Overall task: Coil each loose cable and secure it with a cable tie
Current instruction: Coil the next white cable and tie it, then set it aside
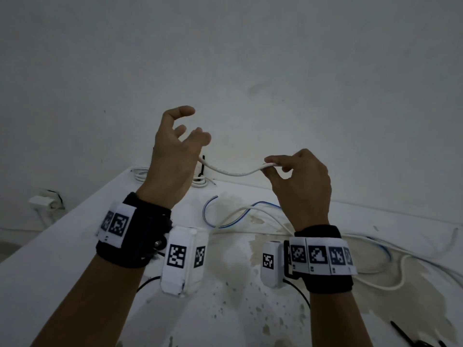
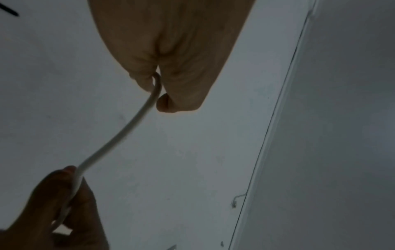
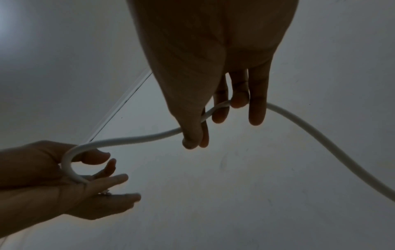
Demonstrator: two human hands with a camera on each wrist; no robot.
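Overhead, two hands share one white cable point(image 1: 233, 172): right hand point(image 1: 304, 182) pinches it; left hand point(image 1: 172, 156) hooks it, fingers loosely spread; stained white table point(image 1: 75, 246); bare wall point(image 1: 250, 58).

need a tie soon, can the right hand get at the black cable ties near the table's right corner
Probably not yet: the right hand pinches the white cable, raised above the table. The black cable ties lie uncovered.
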